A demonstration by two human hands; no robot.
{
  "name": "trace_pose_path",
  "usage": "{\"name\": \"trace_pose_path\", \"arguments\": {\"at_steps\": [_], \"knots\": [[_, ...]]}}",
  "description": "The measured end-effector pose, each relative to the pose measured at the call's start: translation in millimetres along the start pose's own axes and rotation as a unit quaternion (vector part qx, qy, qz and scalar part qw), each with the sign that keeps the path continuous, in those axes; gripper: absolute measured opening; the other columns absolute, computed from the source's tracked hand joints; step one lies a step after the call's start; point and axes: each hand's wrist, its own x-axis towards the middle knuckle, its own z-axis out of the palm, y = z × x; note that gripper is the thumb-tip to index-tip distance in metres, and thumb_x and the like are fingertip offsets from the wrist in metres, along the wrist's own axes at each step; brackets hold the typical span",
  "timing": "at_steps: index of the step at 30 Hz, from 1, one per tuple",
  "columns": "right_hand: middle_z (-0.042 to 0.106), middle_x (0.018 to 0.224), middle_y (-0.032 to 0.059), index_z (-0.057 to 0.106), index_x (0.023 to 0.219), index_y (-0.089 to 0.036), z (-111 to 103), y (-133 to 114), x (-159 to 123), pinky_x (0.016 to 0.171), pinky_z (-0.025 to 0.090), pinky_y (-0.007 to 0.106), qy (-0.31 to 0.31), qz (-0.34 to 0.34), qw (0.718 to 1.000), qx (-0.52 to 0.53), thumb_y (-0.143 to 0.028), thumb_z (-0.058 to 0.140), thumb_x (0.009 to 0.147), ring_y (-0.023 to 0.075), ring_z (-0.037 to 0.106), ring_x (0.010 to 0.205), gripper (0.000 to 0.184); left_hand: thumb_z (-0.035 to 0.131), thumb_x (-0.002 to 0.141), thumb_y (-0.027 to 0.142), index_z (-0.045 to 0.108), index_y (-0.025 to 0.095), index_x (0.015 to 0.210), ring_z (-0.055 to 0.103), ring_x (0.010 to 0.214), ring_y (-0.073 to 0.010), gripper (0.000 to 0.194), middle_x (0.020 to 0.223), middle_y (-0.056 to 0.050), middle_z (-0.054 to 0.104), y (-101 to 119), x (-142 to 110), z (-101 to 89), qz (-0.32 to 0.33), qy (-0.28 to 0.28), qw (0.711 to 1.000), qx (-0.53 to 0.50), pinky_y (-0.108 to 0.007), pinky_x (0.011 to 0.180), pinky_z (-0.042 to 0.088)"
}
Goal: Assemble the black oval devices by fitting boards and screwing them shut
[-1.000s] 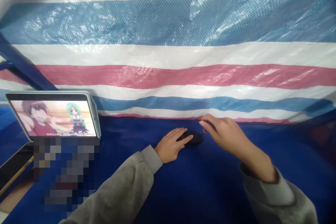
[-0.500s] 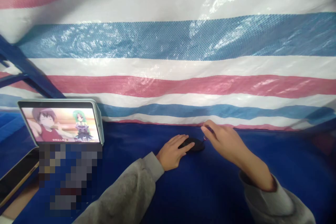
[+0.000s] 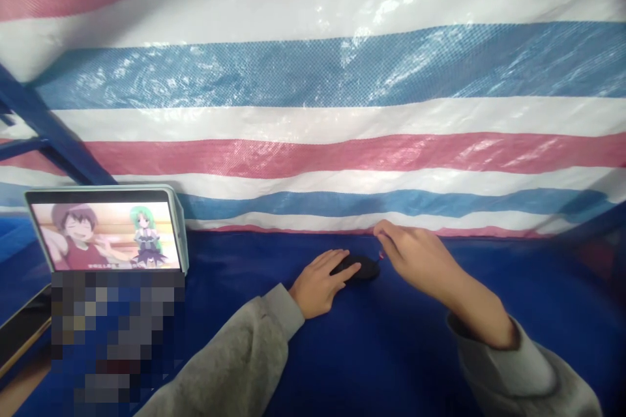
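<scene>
A dark, rounded object (image 3: 366, 268), shaped like a computer mouse, lies flat on the blue surface. My left hand (image 3: 320, 283) is closed on its left end, thumb at the near side and fingers over the far side. At the right end of the black object, a small reddish-pink bit (image 3: 381, 256) shows beside a thin dark strand. Just above that bit, my right hand (image 3: 415, 254) is raised with thumb and forefinger pinched together. What sits between those fingertips is too small to make out.
A tablet (image 3: 105, 234) playing a cartoon stands at the left. Beside it are a phone-like dark slab (image 3: 24, 326), a strip of bare skin and a pixelated patch. Striped plastic sheeting (image 3: 313, 71) hangs behind the blue surface (image 3: 362, 358), with a blue metal frame (image 3: 53, 137) at left.
The camera view has tilted up slightly, so everything sits lower in the picture. My left hand stays on the black object; my right hand keeps its pinch with only slight movement.
</scene>
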Motion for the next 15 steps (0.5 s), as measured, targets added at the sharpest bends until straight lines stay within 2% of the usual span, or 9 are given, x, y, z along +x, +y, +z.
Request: {"name": "trace_pose_path", "arguments": {"at_steps": [2, 4, 7, 9, 12, 15], "knots": [[0.069, 0.068, 0.0031, 0.059, 0.097, -0.021, 1.3, 0.2, 0.3, 0.056, 0.032, 0.027, -0.006, 0.015, 1.0, -0.012, -0.034, 0.032, 0.096, 0.0205, 0.064, 0.063, 0.03, 0.047, 0.092, 0.016, 0.036, 0.025, 0.143, 0.034, 0.137, -0.025, 0.053, 0.149, -0.01, 0.035, 0.0, -0.4, 0.8, -0.001, 0.003, 1.0, 0.002, -0.048, 0.114, 0.031], [0.069, 0.068, 0.0029, 0.059, 0.097, -0.022, 1.9, 0.4, 0.5, 0.055, 0.032, 0.027, -0.004, 0.02, 1.0, -0.008, -0.037, 0.032, 0.096, 0.0204, 0.064, 0.063, 0.03, 0.047, 0.093, 0.016, 0.036, 0.026, 0.143, 0.035, 0.137, -0.025, 0.052, 0.149, -0.009, 0.035, 0.2, -0.7, 0.9, -0.001, 0.005, 1.0, 0.002, -0.048, 0.113, 0.032], [0.071, 0.081, 0.0039, 0.057, 0.097, -0.022, 1.7, 0.9, 0.8, 0.057, 0.034, 0.027, 0.007, -0.001, 1.0, 0.017, -0.028, 0.034, 0.094, 0.0188, 0.065, 0.067, 0.024, 0.045, 0.094, 0.017, 0.036, 0.026, 0.143, 0.036, 0.137, -0.0252, 0.051, 0.149, -0.009, 0.035, 0.7, -0.4, 0.0, 0.001, 0.009, 1.0, 0.001, -0.048, 0.113, 0.033], [0.071, 0.081, 0.0037, 0.057, 0.098, -0.022, 2.6, 1.6, 1.3, 0.057, 0.034, 0.027, 0.011, -0.009, 1.0, 0.025, -0.027, 0.034, 0.094, 0.0187, 0.065, 0.067, 0.024, 0.045, 0.094, 0.018, 0.036, 0.026, 0.143, 0.036, 0.137, -0.0253, 0.051, 0.149, -0.009, 0.035, 0.8, -0.2, -0.6, 0.002, 0.009, 1.0, 0.002, -0.048, 0.113, 0.033], [0.069, 0.068, 0.003, 0.06, 0.098, -0.023, 6.3, 2.8, 2.4, 0.055, 0.034, 0.027, 0.024, 0.008, 1.0, 0.005, -0.042, 0.035, 0.095, 0.021, 0.065, 0.062, 0.032, 0.045, 0.093, 0.017, 0.036, 0.026, 0.143, 0.036, 0.137, -0.0251, 0.051, 0.149, -0.009, 0.036, 0.7, 0.1, -0.7, 0.001, 0.007, 1.0, 0.001, -0.048, 0.113, 0.033], [0.068, 0.065, 0.0043, 0.063, 0.096, -0.023, 8.9, 3.1, 3.0, 0.054, 0.033, 0.028, 0.039, 0.023, 0.999, -0.021, -0.052, 0.035, 0.094, 0.0222, 0.064, 0.06, 0.04, 0.046, 0.093, 0.017, 0.036, 0.026, 0.143, 0.035, 0.137, -0.0251, 0.051, 0.149, -0.009, 0.036, 0.8, 0.1, -0.4, 0.001, 0.008, 1.0, 0.001, -0.049, 0.113, 0.032]]}}
